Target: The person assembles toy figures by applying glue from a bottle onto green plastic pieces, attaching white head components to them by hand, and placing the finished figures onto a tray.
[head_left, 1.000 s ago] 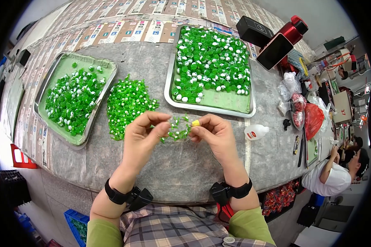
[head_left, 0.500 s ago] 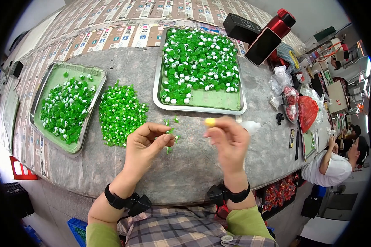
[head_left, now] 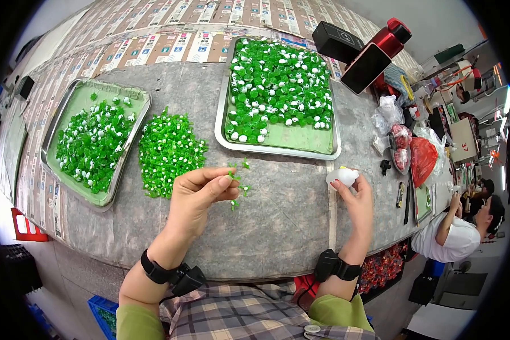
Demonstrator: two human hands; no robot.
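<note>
My left hand is closed in a pinch over the middle of the table, with a small green plastic piece at its fingertips. A few more green pieces lie just beyond and beside those fingers. To the right, my right hand has its thumb and fingers around a small white squeeze bottle, which lies on its side. A bit of yellow shows at its far side, by my fingertip. Left of my left hand is a heap of small green pieces with white spots.
A metal tray of green and white pieces stands at the far middle, another tray at left. A phone, red bottle and black box sit far right. Plastic bags lie right; a person in white sits beyond.
My right hand has moved right, away from my left hand, and taken hold of the white squeeze bottle. The left hand's fingers have drawn together around the green piece.
</note>
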